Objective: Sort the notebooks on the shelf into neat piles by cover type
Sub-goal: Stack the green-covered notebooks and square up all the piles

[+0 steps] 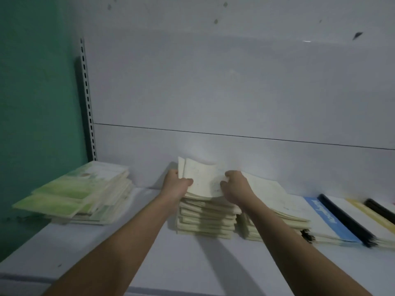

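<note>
A tall pile of cream notebooks (205,218) stands in the middle of the white shelf (149,259). My left hand (176,184) grips the left edge of the top cream notebooks (203,180), which tilt up at the back. My right hand (235,185) holds their right edge, fingers curled over it. A lower cream pile (275,212) leans against the tall one on the right. A spread, untidy pile of green-covered notebooks (81,193) lies at the left.
At the right lie a notebook with a blue band (329,218), black-spined books (346,221) and a yellow one (367,212). A slotted metal upright (87,103) and a green wall bound the left. The white back panel stands just behind the piles.
</note>
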